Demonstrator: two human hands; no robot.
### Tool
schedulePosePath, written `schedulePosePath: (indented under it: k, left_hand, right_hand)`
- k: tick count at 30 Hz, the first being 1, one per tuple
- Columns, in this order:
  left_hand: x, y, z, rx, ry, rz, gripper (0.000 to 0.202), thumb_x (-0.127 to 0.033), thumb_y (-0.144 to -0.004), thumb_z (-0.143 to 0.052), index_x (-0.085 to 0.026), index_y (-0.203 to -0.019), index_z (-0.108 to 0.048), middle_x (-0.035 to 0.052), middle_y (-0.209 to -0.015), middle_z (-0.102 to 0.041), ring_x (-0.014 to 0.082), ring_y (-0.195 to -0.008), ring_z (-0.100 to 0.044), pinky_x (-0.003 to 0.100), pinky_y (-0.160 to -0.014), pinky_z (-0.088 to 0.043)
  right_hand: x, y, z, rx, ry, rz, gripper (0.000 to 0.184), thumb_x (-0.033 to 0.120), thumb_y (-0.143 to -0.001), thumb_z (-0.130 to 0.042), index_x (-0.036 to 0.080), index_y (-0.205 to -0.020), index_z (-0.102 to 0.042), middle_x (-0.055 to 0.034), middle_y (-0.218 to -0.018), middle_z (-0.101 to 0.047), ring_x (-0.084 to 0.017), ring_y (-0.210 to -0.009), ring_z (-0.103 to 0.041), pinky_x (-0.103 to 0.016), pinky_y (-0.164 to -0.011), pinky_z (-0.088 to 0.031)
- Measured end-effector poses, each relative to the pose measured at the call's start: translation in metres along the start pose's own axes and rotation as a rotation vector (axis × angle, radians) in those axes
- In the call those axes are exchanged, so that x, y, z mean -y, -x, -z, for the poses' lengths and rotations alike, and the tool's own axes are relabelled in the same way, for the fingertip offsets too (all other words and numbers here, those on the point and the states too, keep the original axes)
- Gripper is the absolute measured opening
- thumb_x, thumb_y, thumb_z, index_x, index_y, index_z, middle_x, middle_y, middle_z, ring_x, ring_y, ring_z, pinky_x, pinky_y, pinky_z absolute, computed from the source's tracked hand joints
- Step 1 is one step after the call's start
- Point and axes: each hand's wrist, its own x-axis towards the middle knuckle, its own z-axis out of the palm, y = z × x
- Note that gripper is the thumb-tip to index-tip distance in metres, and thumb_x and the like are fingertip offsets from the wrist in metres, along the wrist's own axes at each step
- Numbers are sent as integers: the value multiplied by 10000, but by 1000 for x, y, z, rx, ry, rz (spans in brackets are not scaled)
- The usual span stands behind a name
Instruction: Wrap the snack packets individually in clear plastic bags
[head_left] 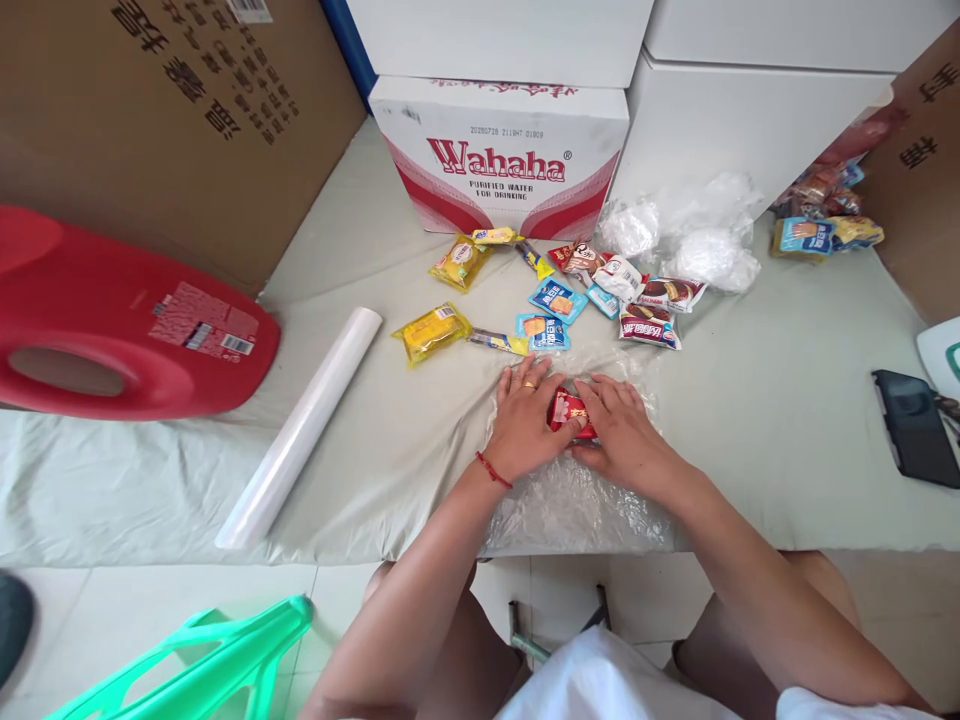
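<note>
A small red snack packet (pixel 571 412) lies on a crinkled sheet of clear plastic film (pixel 581 505), between my two hands. My left hand (pixel 527 415) rests palm down on its left side, fingers spread flat on the film and the thumb over the packet. From the right, my right hand (pixel 621 425) lies palm down with fingers stretched out, its inner fingers touching the packet's edge. Both hands cover parts of the packet. Just beyond them sit blue snack packets (pixel 543 330), a yellow-wrapped cake (pixel 433 333) and chocolate pie packets (pixel 649 325).
A roll of plastic film (pixel 300 425) lies at left near a red jug (pixel 135 320). A Wahaha carton (pixel 506 160) stands at the back, with balled clear plastic (pixel 705 245) beside it. A black phone (pixel 916 425) lies far right. A green stool (pixel 217 655) stands below the table edge.
</note>
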Motion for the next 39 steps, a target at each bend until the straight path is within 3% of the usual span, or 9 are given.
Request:
schedulePosePath:
  k: [4, 8, 11, 15, 22, 25, 28, 33, 39]
  left_hand:
    - [0, 0, -1, -8, -8, -13, 612, -459, -840, -687, -201, -1384, -578, 150, -1604, -444, 346, -1560, -255, 609, -1270, -107]
    - [-1, 2, -3, -34, -13, -5, 632, -457, -829, -686, -197, -1391, -560, 153, -1596, -449, 353, -1562, -242, 613, -1266, -101]
    - [-5, 4, -5, -78, -25, 10, 633, -445, -818, -690, -207, -1387, -548, 152, -1593, -449, 368, -1567, -211, 628, -1260, -84]
    - [-13, 7, -8, -110, -21, 28, 661, -390, -789, -697, -216, -1399, -510, 153, -1596, -437, 389, -1570, -185, 649, -1256, -47]
    - [-19, 11, -13, -199, 21, 122, 710, -322, -739, -713, -183, -1390, -469, 188, -1598, -415, 394, -1574, -161, 657, -1253, -41]
    - [-19, 13, -15, -226, 28, 134, 747, -336, -745, -705, -182, -1423, -432, 188, -1607, -403, 386, -1577, -157, 659, -1255, -40]
    - [-20, 15, -18, -226, 21, 144, 775, -347, -748, -702, -179, -1447, -411, 193, -1607, -403, 380, -1580, -151, 648, -1260, -33]
    - [-22, 14, -22, -227, 7, 160, 773, -337, -757, -683, -155, -1457, -408, 197, -1608, -398, 377, -1581, -152, 649, -1259, -28]
    - [-22, 12, -26, -235, 19, 161, 746, -339, -778, -651, -143, -1456, -408, 182, -1595, -427, 356, -1581, -166, 634, -1266, -34]
  right_hand:
    - [-17, -11, 35, -80, -188, 53, 617, 505, -966, -555, 232, -1505, -428, -156, -1457, -531, -330, -1370, -490, -508, -1105, -441]
    - [-33, -47, 51, -226, 15, 5, 512, 417, -983, -517, 166, -1428, -533, -186, -1375, -577, -362, -1324, -491, -523, -1099, -412]
    - [-38, -76, 44, -52, 157, 30, 531, 415, -927, -610, 106, -1359, -594, -216, -1277, -633, -387, -1269, -502, -506, -1053, -421]
    - [-35, -96, 44, 142, 131, 39, 216, 328, -883, -673, 152, -992, -734, -112, -873, -695, -303, -1010, -593, -357, -839, -449]
    - [-27, -67, 57, 95, -202, 23, 158, 339, -876, -646, 182, -881, -665, -16, -793, -621, -146, -660, -526, -261, -626, -368]
    - [-33, -56, 49, 72, -388, -100, 440, 512, -873, -653, 175, -1156, -628, -52, -970, -670, -158, -708, -577, -272, -645, -433]
    - [-41, -57, 42, 168, -446, -254, 661, 635, -830, -662, 151, -1276, -600, -39, -890, -673, -170, -702, -588, -271, -619, -429]
    - [-41, -68, 42, 234, -606, -265, 457, 597, -754, -724, 153, -860, -691, 42, -618, -514, -116, -567, -436, -243, -538, -307]
    - [-24, -45, 43, -30, -563, 55, 201, 346, -910, -638, 181, -937, -749, 4, -749, -565, -110, -611, -478, -246, -587, -354]
